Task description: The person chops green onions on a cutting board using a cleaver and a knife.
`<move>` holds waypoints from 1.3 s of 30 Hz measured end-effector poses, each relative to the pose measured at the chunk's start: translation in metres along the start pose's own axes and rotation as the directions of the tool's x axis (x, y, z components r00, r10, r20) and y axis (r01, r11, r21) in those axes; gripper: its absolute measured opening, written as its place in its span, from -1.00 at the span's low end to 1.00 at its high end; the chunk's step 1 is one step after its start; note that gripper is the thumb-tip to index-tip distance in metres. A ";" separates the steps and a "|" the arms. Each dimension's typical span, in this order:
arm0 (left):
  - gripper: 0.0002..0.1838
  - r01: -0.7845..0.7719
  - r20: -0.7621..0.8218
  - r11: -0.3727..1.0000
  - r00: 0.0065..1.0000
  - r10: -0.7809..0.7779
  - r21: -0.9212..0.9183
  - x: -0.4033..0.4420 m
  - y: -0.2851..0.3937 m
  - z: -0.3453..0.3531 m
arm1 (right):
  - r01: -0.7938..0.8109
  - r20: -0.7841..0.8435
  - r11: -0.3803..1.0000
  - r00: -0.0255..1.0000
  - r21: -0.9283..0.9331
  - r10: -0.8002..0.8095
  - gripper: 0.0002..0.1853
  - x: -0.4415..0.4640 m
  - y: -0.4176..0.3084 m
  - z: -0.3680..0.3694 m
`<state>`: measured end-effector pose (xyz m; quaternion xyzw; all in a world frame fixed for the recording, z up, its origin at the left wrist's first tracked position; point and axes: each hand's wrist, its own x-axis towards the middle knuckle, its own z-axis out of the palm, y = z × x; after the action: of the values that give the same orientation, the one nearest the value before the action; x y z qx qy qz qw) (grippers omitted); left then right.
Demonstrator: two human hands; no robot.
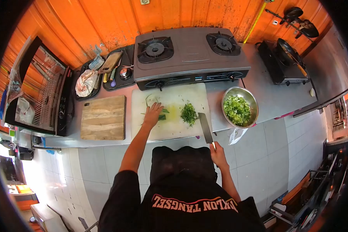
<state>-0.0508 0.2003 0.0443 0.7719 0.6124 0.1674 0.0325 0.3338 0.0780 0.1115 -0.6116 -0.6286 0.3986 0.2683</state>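
My left hand lies on a white cutting board with its fingers stretched out, touching some green leaves. Part of the greens is hidden under the palm. In my right hand is the handle of a cleaver, its blade over the board's right edge. Left of the blade sits a pile of finely chopped greens. A steel bowl of chopped pale and dark green pieces stands to the right of the board.
Behind the board is a two-burner gas stove. To the left lie a wooden board, a dark tray of utensils, a crumpled cloth and an oven with its door raised. A smaller stove with a pan stands far right.
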 end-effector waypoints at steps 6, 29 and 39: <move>-0.60 -0.104 0.354 0.970 0.935 0.020 0.219 0.014 -0.020 -0.016 | -0.121 -0.102 0.991 0.987 0.049 0.125 -0.78 -0.021 0.007 -0.002; -0.73 -0.228 0.180 0.949 0.946 0.269 -0.218 -0.012 -0.035 0.010 | 0.031 0.084 0.999 0.996 -0.041 -0.027 -0.79 0.103 -0.090 0.156; -0.69 -0.198 0.064 0.923 0.971 0.232 -0.331 -0.014 -0.043 0.002 | -0.077 0.001 0.997 0.997 -0.007 0.077 -0.78 0.089 -0.090 0.184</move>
<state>-0.0937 0.1977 0.0287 0.8263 0.4860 0.2280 0.1706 0.1221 0.1400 0.0738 -0.6360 -0.6062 0.4067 0.2503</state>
